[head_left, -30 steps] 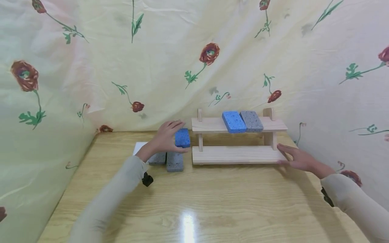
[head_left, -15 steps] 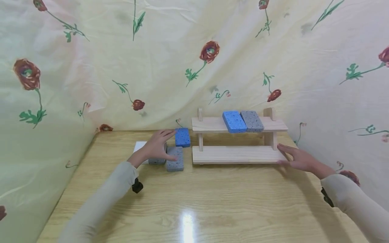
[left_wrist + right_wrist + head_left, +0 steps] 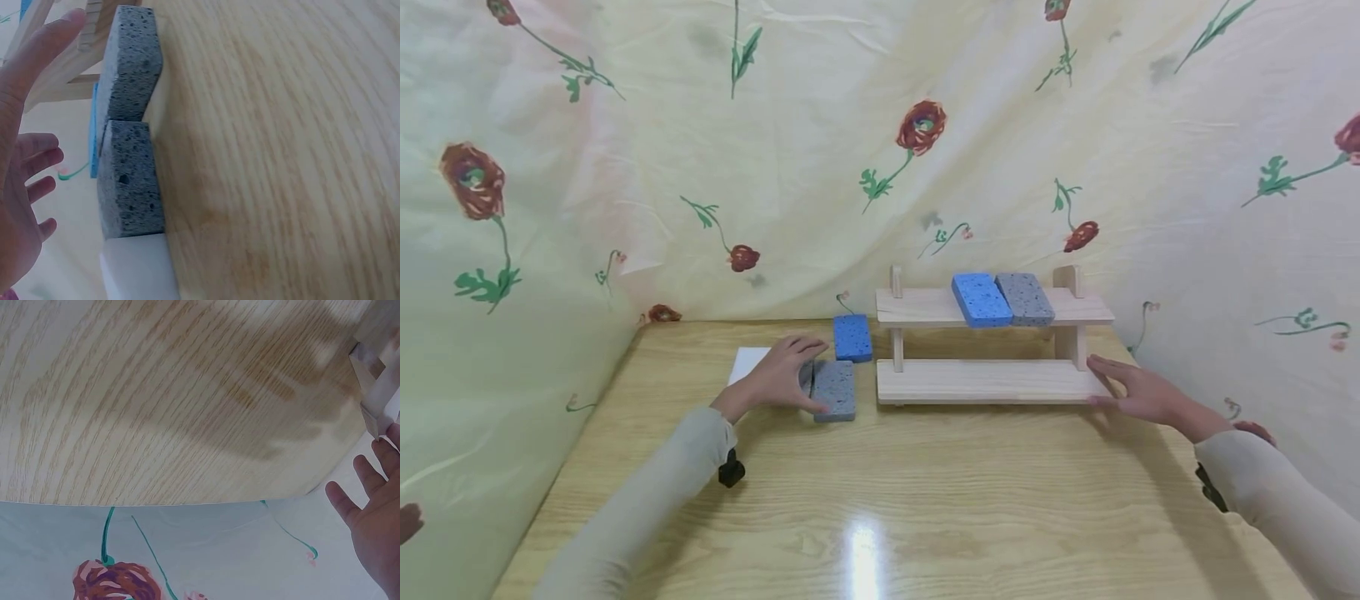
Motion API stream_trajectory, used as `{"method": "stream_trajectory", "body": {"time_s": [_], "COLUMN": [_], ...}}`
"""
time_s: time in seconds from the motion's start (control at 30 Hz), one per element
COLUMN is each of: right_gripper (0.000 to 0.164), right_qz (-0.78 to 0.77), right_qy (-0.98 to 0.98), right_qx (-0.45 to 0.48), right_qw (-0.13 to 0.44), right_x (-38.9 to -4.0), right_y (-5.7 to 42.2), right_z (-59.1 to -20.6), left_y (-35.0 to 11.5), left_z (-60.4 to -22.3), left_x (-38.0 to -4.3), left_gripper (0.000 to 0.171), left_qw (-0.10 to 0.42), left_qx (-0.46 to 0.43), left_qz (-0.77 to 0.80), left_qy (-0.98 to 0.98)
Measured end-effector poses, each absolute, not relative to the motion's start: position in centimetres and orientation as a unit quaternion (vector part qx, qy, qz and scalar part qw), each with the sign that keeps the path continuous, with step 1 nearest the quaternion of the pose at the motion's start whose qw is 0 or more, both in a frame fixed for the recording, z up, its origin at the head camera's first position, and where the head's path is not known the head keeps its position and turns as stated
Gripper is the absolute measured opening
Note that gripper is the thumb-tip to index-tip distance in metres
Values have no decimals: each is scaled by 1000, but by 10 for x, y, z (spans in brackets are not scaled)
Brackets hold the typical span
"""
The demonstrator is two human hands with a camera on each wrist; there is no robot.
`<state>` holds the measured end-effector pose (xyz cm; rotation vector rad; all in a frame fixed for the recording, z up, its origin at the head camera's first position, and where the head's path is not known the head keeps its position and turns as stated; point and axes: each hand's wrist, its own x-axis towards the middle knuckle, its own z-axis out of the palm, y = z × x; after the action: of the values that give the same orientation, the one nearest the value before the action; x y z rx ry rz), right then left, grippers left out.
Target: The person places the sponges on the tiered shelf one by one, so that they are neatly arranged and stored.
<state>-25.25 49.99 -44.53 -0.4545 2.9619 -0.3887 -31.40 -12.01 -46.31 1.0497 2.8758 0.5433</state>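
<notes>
My left hand (image 3: 781, 375) hovers over two grey sponges with its thumb and fingers spread apart and nothing between them. The nearer-to-shelf grey sponge (image 3: 835, 392) shows beside the thumb; the other grey sponge (image 3: 132, 181) is mostly hidden under the hand in the head view. Behind them lies a blue sponge (image 3: 852, 337), left of a two-tier wooden shelf (image 3: 985, 383). My right hand (image 3: 1142, 395) rests at the shelf's right end, its fingers extended along the lower board's edge. On the upper board sit a blue sponge (image 3: 981, 300) and a grey sponge (image 3: 1026, 299), side by side.
A white block (image 3: 139, 265) lies left of the grey sponges, partly covered by my left hand in the head view. The wooden table (image 3: 880, 483) ends against a hanging flowered cloth (image 3: 790, 167) at the back and sides.
My left hand has drawn back leftward and toward me, from the blue sponge beside the shelf to over the grey ones. The right hand has stayed at the shelf's end.
</notes>
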Motion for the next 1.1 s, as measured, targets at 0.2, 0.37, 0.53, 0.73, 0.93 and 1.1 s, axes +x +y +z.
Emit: {"method": "stream_trajectory", "body": {"time_s": [0.2, 0.37, 0.53, 0.73, 0.93, 1.1], "right_gripper": [84, 84, 85, 85, 86, 86], "right_qz": [-129, -131, -134, -140, -132, -133], "right_qy": [978, 978, 977, 976, 978, 978], "right_qx": [-155, -153, -153, -155, -148, -148], "right_qw": [54, 52, 55, 54, 59, 58], "right_x": [-254, -254, -255, -257, -258, -258], "right_y": [499, 501, 503, 503, 503, 504], "right_z": [-444, -446, -446, -445, -444, -444], "left_y": [-122, -122, -123, -124, -122, -120], "left_z": [-467, -468, -467, -466, -470, -472], "left_x": [-315, -316, -316, -316, -319, -320], "left_gripper": [114, 116, 115, 112, 112, 112], "left_qw": [16, 17, 20, 27, 32, 37], "left_qx": [339, 342, 345, 346, 343, 335], "left_qz": [170, 153, 149, 149, 141, 136], "left_qy": [925, 927, 927, 926, 928, 932]}}
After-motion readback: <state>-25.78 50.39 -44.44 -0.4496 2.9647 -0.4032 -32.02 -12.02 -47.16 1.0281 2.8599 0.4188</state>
